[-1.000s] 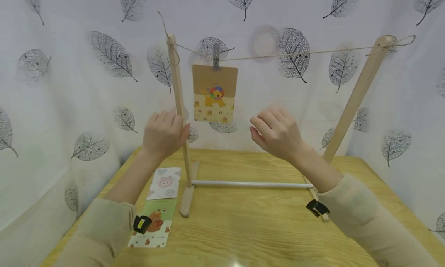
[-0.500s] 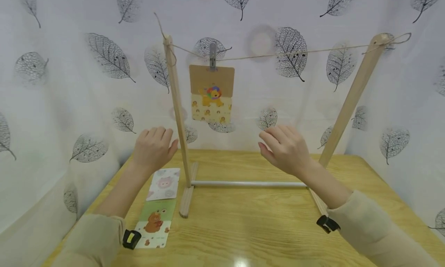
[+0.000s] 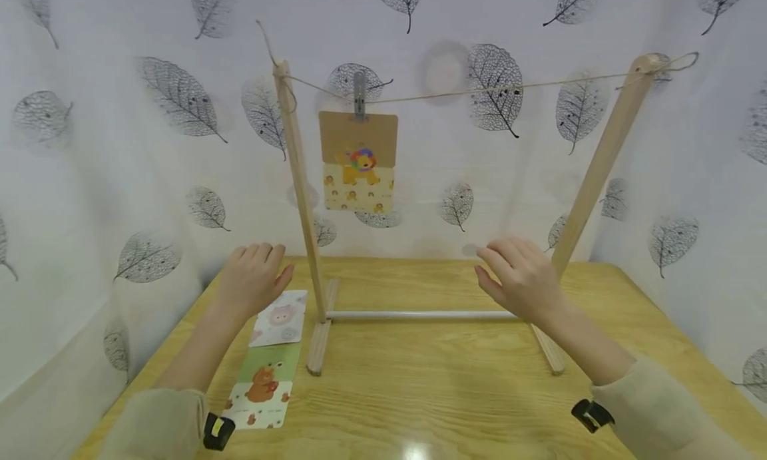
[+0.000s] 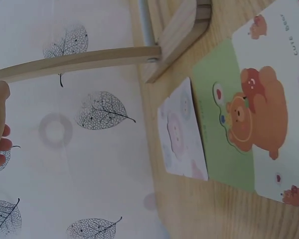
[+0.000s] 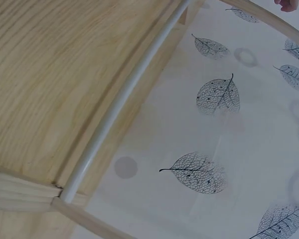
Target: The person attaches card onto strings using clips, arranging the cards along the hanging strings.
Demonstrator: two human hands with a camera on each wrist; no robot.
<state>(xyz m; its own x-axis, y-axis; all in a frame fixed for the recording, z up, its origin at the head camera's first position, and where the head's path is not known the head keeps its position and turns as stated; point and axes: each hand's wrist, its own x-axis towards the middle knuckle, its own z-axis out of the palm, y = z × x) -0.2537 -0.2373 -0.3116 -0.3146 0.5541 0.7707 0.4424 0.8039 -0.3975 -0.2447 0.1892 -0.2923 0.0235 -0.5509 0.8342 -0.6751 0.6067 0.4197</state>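
Observation:
My left hand [image 3: 252, 280] hovers left of the left wooden post [image 3: 301, 187], fingers loosely curled and holding nothing. Beyond the post's other side, my right hand [image 3: 520, 277] hangs in the air near the right post [image 3: 602, 160], also without anything in it. A lion card [image 3: 358, 160], brown above and yellow below, hangs from the twine [image 3: 443, 97] by a grey clip [image 3: 359, 95]. Below my left hand a green and white bear card [image 4: 264, 109] lies on the table, with a pale pink-animal card [image 4: 182, 134] overlapping its far end.
A white rod [image 3: 419, 315] joins the two wooden feet of the stand on the wooden table [image 3: 419, 387]. Behind it hangs a white curtain [image 3: 407, 233] printed with dark leaves. A black strap piece [image 3: 218, 431] sits at the left cuff, another [image 3: 592, 415] at the right.
Both hands have come down and moved apart, the left one leftward from the left post, the right one toward the right post. The hanging card stays clipped; the head view has shifted slightly.

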